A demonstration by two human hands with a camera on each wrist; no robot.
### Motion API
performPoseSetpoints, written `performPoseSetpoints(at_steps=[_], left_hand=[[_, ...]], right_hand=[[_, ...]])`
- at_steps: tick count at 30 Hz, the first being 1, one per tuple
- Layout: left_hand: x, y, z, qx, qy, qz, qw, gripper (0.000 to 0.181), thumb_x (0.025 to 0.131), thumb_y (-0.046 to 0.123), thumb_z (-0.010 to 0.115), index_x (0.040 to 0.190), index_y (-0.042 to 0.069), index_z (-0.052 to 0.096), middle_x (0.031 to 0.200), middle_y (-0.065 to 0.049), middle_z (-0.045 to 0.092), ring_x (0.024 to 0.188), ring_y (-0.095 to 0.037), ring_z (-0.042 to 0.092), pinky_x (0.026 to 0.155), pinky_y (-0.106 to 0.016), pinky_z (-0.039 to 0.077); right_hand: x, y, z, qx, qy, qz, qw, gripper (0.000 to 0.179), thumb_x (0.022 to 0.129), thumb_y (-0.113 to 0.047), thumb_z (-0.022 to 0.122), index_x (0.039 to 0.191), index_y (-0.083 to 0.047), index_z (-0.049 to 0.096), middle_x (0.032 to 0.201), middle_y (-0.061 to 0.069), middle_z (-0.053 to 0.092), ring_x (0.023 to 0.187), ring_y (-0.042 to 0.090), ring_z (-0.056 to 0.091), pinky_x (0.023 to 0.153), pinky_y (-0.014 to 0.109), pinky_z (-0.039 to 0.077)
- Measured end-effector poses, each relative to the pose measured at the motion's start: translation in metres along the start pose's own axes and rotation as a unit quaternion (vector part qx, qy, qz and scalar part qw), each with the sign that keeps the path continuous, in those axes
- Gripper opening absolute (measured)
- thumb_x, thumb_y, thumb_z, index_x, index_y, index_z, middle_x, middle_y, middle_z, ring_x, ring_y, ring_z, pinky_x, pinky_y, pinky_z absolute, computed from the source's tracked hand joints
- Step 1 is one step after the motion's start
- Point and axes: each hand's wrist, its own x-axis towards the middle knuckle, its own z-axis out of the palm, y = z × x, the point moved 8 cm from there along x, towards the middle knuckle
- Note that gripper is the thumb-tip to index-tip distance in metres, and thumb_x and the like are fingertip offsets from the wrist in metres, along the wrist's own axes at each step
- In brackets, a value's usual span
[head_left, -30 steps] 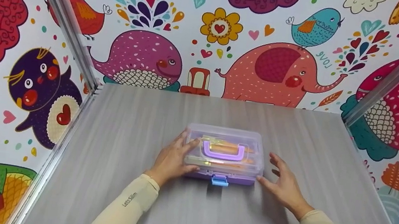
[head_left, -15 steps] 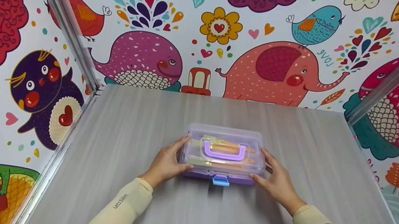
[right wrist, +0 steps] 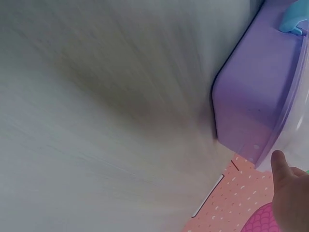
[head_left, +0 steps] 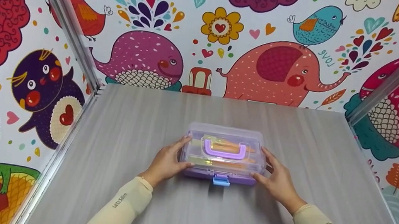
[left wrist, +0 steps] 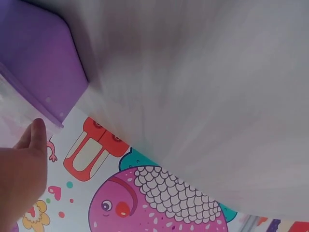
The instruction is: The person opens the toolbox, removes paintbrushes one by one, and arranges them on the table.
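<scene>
A purple plastic storage box [head_left: 196, 174] with a clear lid [head_left: 193, 153] sits on the table, its lid down. The purple carry handle [head_left: 224, 154] lies flat on top, and a blue latch [head_left: 221, 181] juts out at the front. Orange and yellow items, too blurred to name, show through the lid. My left hand [head_left: 167, 162] holds the box's left end, thumb at the front corner and fingers along the side. At the right end, my right hand [head_left: 279, 180] holds it the same way. In both wrist views, fingertips touch the clear lid near its rim.
The grey wood-grain table [head_left: 143, 120] reaches back to a wall printed with cartoon animals [head_left: 279, 72]. Metal posts [head_left: 68, 19] stand at the table's two back corners, and a metal rail [head_left: 47, 168] runs along its left edge.
My right hand has moved left from beside the box onto its right end. My left fingers have slid off the lid's top to its left side. The box has barely shifted.
</scene>
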Motion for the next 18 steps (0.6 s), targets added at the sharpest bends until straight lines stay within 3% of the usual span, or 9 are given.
performPoseSetpoints(at_steps=[8,15,18], left_hand=[[0.002,0.004,-0.004,0.000,-0.008,-0.016,0.9998,0.083,0.081,0.030,0.084,0.153,0.025,0.043,0.155,-0.008,0.039,0.140,-0.027,0.039,0.114,-0.044,0.031],[0.009,0.013,-0.013,0.024,0.002,0.013,0.9996,0.075,0.083,0.035,0.082,0.149,0.022,0.049,0.150,-0.009,0.046,0.136,-0.026,0.045,0.112,-0.042,0.035],[0.012,0.017,-0.016,0.025,-0.004,0.006,0.9997,0.072,0.085,0.037,0.079,0.149,0.023,0.049,0.149,-0.007,0.048,0.135,-0.026,0.047,0.111,-0.043,0.036]], right_hand=[[0.003,-0.003,-0.005,-0.026,-0.012,0.010,0.9995,0.087,0.081,-0.022,0.085,0.154,-0.013,0.038,0.151,0.014,0.044,0.127,0.034,0.053,0.099,0.045,0.049],[0.012,-0.012,-0.011,-0.031,-0.027,0.009,0.9991,0.083,0.084,-0.029,0.083,0.153,-0.010,0.040,0.150,0.017,0.044,0.127,0.039,0.052,0.097,0.052,0.049],[0.017,-0.015,-0.014,-0.043,-0.037,0.024,0.9981,0.083,0.085,-0.033,0.081,0.153,-0.014,0.039,0.151,0.015,0.045,0.125,0.038,0.055,0.096,0.052,0.050]])
